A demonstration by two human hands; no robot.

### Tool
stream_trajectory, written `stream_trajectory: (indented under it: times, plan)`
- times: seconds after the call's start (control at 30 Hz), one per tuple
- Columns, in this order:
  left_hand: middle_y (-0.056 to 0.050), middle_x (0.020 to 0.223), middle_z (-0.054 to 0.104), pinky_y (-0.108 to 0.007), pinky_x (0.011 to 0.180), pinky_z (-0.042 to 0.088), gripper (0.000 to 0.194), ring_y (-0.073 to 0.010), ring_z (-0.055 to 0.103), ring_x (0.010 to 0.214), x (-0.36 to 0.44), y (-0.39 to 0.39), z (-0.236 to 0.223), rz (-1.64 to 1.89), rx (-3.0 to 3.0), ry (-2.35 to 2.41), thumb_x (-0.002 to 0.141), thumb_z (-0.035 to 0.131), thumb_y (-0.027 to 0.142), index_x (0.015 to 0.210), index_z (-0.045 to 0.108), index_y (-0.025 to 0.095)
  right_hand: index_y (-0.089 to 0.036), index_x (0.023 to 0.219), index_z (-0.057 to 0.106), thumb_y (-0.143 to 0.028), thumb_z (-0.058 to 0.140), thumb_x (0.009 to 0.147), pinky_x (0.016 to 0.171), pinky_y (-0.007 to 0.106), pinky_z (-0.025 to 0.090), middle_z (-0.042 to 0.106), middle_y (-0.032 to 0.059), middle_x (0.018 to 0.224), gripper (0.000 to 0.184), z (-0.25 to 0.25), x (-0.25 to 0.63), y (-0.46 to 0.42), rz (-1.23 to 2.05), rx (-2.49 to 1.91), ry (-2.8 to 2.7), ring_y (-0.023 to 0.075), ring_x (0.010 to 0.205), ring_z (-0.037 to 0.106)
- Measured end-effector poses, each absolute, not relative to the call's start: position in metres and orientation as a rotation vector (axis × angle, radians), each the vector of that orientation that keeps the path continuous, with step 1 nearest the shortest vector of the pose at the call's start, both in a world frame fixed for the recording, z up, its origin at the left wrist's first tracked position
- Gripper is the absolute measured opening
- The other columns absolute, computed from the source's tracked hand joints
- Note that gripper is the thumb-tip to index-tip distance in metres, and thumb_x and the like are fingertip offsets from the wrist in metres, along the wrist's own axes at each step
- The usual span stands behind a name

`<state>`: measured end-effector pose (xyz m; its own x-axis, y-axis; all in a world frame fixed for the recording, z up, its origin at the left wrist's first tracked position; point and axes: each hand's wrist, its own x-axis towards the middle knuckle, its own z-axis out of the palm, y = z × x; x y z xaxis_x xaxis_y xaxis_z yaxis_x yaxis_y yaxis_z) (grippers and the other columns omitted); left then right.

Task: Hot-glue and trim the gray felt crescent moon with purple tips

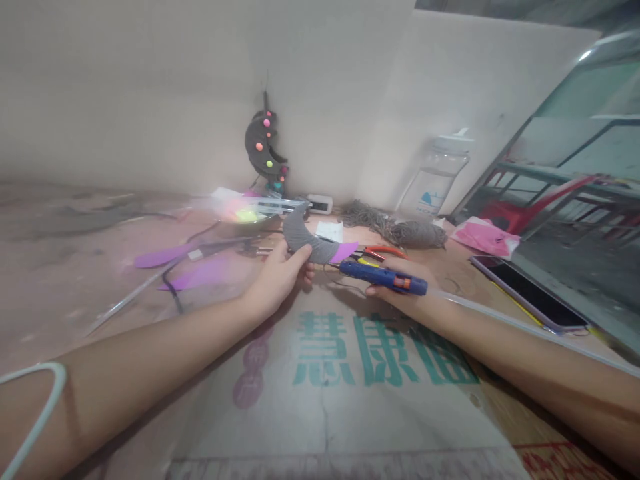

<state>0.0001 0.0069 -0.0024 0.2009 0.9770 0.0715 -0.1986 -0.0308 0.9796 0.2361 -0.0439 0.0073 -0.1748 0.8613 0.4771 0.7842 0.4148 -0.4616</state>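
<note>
Between the thumb and fingers of my left hand (pixel 285 270) is a crescent wrapped in grey yarn (pixel 310 240), its right tip showing bare purple (pixel 346 251). My right hand (pixel 400 280) grips a blue glue gun (pixel 383 277), whose nozzle points left, close under the crescent's purple tip. A clear glue stick (pixel 500 317) trails from the gun's back end toward the right edge. Just behind the gun lie orange-handled pliers (pixel 385 251). Whether the nozzle touches the crescent I cannot tell.
A grey crescent with coloured pompoms (pixel 260 143) leans on the wall. Along the back stand a bowl of bright pieces (pixel 250 223), grey yarn (pixel 417 235) and a clear bottle (pixel 435 177). Purple cutouts (pixel 163 256) lie left, a phone (pixel 530 293) right. Printed sheeting (pixel 300 427) covers the front.
</note>
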Motion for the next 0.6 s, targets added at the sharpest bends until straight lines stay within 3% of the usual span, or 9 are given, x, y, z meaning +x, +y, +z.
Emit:
stream_trajectory:
  times: [0.2, 0.6]
  plan:
    - [0.004, 0.062, 0.055, -0.021, 0.047, 0.049, 0.030, -0.0093, 0.055, 0.051, 0.0002, 0.0080, -0.0040, 1.175, 1.195, 0.885, 0.079, 0.068, 0.038, 0.092, 0.051, 0.018, -0.023, 0.068, 0.061, -0.053, 0.072, 0.074, 0.062, 0.030, 0.045, 0.064, 0.0012, 0.066, 0.033, 0.0102, 0.2369, -0.0463, 0.112, -1.417, -2.018, 0.0193, 0.066, 0.060]
    - [0.004, 0.063, 0.055, -0.019, 0.048, 0.048, 0.025, -0.0080, 0.054, 0.052, 0.0003, 0.0070, -0.0032, 1.178, 1.209, 0.888, 0.082, 0.064, 0.036, 0.090, 0.050, 0.017, -0.025, 0.077, 0.069, -0.045, 0.072, 0.076, 0.062, 0.031, 0.049, 0.071, 0.0020, 0.078, 0.020, 0.0036, 0.2436, -0.0429, 0.142, -1.486, -1.972, 0.0222, 0.074, 0.066]
